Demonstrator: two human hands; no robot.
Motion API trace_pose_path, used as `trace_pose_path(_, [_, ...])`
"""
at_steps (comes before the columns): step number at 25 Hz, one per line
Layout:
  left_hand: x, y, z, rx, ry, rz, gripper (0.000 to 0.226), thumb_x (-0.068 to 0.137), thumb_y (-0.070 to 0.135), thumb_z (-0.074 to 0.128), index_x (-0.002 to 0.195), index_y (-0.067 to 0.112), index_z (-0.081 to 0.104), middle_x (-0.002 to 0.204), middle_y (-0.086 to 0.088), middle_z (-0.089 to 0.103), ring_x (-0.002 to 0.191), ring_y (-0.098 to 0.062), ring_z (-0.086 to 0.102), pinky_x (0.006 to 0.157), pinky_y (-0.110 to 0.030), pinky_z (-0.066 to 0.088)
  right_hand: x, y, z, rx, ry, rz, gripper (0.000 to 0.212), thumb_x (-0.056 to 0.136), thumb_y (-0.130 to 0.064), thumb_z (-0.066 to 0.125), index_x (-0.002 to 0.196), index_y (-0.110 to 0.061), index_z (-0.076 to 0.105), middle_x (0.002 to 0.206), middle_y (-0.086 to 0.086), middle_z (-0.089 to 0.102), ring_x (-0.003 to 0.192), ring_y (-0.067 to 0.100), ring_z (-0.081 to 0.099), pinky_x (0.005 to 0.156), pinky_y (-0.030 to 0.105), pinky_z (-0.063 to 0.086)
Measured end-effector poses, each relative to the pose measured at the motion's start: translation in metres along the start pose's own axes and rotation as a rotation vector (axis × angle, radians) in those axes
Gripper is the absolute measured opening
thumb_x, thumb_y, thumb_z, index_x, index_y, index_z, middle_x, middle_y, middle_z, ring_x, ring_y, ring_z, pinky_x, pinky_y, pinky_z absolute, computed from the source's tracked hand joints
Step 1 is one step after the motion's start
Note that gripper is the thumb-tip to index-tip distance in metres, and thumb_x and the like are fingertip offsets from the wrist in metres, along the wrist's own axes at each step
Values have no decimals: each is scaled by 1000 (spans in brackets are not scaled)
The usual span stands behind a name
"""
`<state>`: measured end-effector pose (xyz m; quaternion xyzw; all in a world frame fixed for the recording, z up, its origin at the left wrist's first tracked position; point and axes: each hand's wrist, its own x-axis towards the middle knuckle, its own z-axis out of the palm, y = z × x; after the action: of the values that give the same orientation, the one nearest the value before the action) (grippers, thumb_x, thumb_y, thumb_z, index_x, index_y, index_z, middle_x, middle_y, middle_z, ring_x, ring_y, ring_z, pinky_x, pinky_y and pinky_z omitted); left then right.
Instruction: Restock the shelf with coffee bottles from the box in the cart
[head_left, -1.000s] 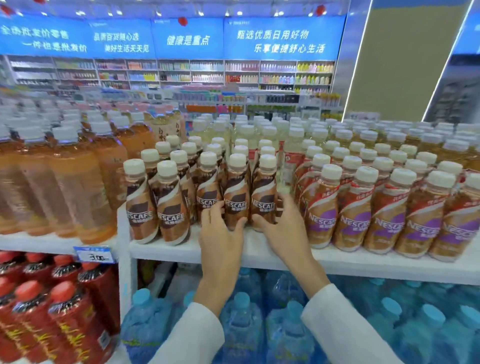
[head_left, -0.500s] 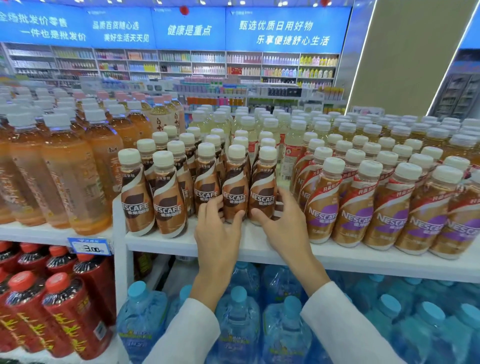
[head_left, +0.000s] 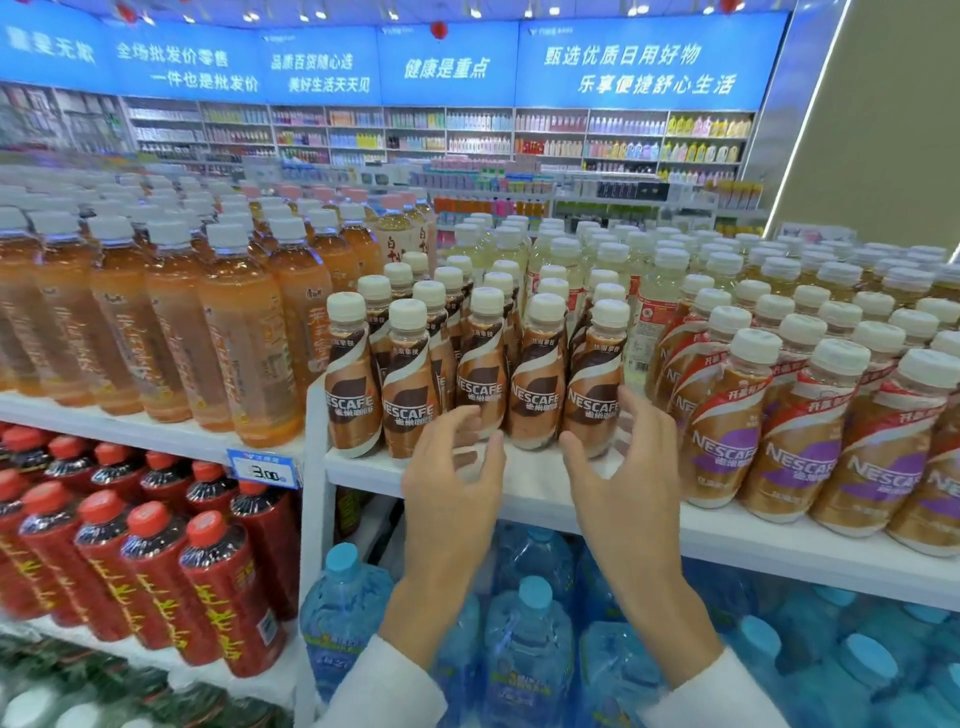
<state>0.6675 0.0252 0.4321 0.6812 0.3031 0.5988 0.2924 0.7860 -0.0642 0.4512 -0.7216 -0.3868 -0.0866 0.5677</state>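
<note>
Both left hand (head_left: 451, 467) and right hand (head_left: 623, 460) hover empty, loosely cupped, at the shelf (head_left: 535, 486) front edge, probably to square up the Nescafe coffee bottles (head_left: 537, 387).

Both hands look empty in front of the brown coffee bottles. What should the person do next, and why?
Probably pull both hands back and turn to fetch more bottles. The left hand and right hand hold nothing, fingers loose, and the brown coffee bottles stand upright in a tidy front row on the shelf. The cart is out of view.
</note>
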Motion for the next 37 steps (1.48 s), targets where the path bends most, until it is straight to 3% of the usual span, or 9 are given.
trace_pose_path(3, [8,-17,-49,21,262,42,28,96,16,65,122,25,62,110,19,62,100,-6,64,85,-20,53,-18,-28,33,168,-184,-50,48,89,-34,74,131,-35,51,123,-21,56,114,2,55,97,26,52])
trace_pose_path(7, [37,-39,-85,153,198,-48,50,91,10,73,138,17,56,124,7,53,113,-6,55,97,-31,51,-23,-59,84,242,-406,16,64,84,-38,79,139,-27,47,132,-14,53,121,4,51,104,30,47])
trace_pose_path(10, [45,-50,-93,231,120,-4,63,84,12,80,141,16,54,123,8,49,108,14,45,94,-7,41,-26,-64,104,230,-347,30,65,84,-37,78,139,-27,46,129,-11,54,119,7,52,101,28,46])
trace_pose_path(12, [47,-56,-95,259,114,23,65,83,14,82,141,19,53,123,10,48,109,19,44,93,-1,36,-26,-64,109,201,-311,55,63,85,-35,77,139,-26,46,130,-10,53,120,8,52,103,32,47])
trace_pose_path(16, [49,-60,-96,215,108,12,66,84,16,81,142,26,52,123,16,48,110,5,53,93,-15,48,-28,-67,112,186,-267,34,57,85,-36,76,133,-24,47,124,-7,53,116,12,55,100,39,50])
trace_pose_path(28, [46,-67,-96,194,74,30,65,89,20,77,147,25,48,127,18,46,115,8,50,94,-9,44,-34,-67,113,169,-235,2,57,86,-38,76,133,-23,46,124,-8,50,116,13,55,99,39,51])
trace_pose_path(31, [40,-63,-95,182,100,-20,64,90,22,76,147,20,48,131,9,50,116,1,51,96,-19,48,-34,-67,113,192,-262,21,59,85,-37,77,133,-22,46,125,-8,51,117,13,54,100,39,51])
trace_pose_path(34, [32,-63,-95,136,126,-75,57,89,23,76,141,18,53,129,5,53,112,4,54,98,-28,51,-37,-60,107,238,-326,61,62,84,-36,78,137,-26,47,130,-11,51,119,6,52,103,33,49])
trace_pose_path(37, [18,-58,-92,80,166,-84,51,90,27,75,136,28,54,124,11,53,111,11,53,97,-28,50,-43,-46,84,205,-328,15,48,89,-39,72,131,-38,50,122,-25,53,113,-4,53,96,19,48])
